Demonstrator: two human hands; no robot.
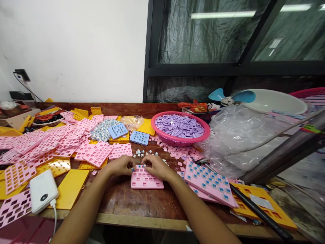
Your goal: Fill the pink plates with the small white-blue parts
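A pink plastic panel [147,185] with rows of square holes lies flat on the table in front of me. My left hand [121,166] is closed at its far left corner, pinching a small blue-and-white piece [132,169]. Over the far edge, my right hand [157,166] pinches another small piece, partly hidden by the fingers. Just beyond both hands, several loose blue-and-white pieces [138,152] are scattered on the wood. To the right, stacked pink panels [208,181] carry blue pieces in their holes.
A pink basket [165,137] holds purple tiles, with pink tiles [175,149] spilled before it. Left are piled pink panels [58,140], yellow trays [72,186], blue panels [139,138] and a cabled white power bank [43,190]. Clear plastic bags [228,139] and a black bar [259,211] occupy the right.
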